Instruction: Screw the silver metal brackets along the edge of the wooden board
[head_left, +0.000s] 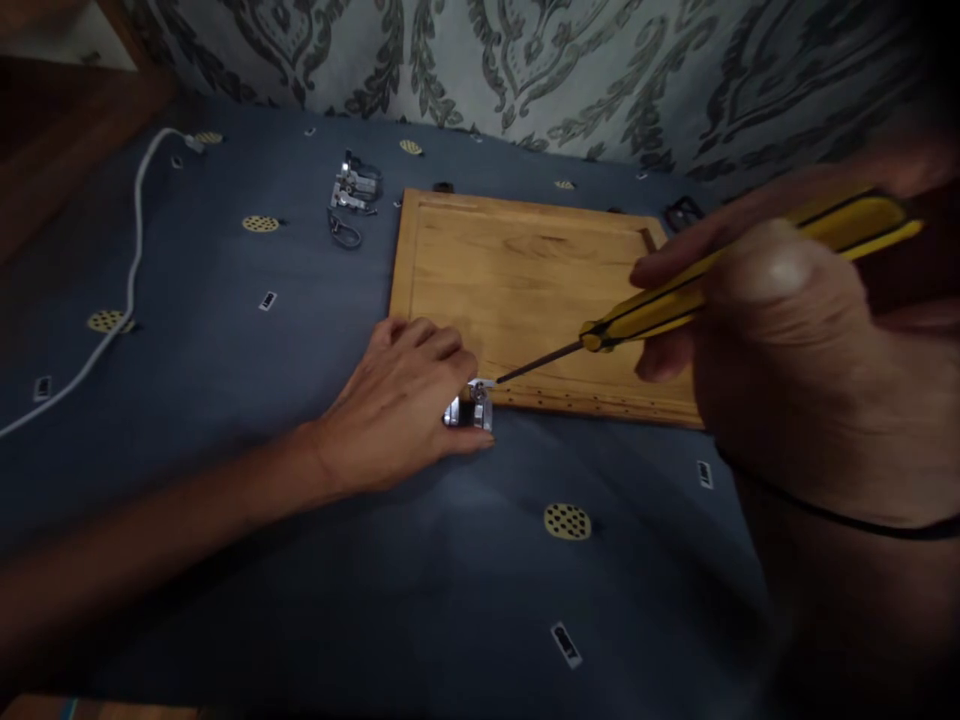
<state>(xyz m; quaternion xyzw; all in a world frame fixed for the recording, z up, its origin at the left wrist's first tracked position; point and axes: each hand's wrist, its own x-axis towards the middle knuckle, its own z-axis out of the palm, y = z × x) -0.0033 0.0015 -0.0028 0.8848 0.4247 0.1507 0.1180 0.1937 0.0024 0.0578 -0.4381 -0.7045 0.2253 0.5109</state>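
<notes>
My left hand [401,405] grips a shiny metal hinge [483,410] at the near edge of a wooden cabinet door [532,270]. Its fingers rest on the wood, and the thumb lies along the hinge's near side. In my right hand [795,320] is a screwdriver [660,305] with a yellow and black handle, held at a slant. The blade's tip reaches the hinge; whether it sits in a screw is too small to tell. A row of small dark holes runs along the door's near edge. My left fingers partly cover the hinge.
More metal hinges [355,185] lie left of the door's far corner, with a dark loop [344,232] beside them. A white cable [137,220] crosses the blue patterned cloth [315,350] at the left. Behind the door's far right corner lies a dark object [682,213].
</notes>
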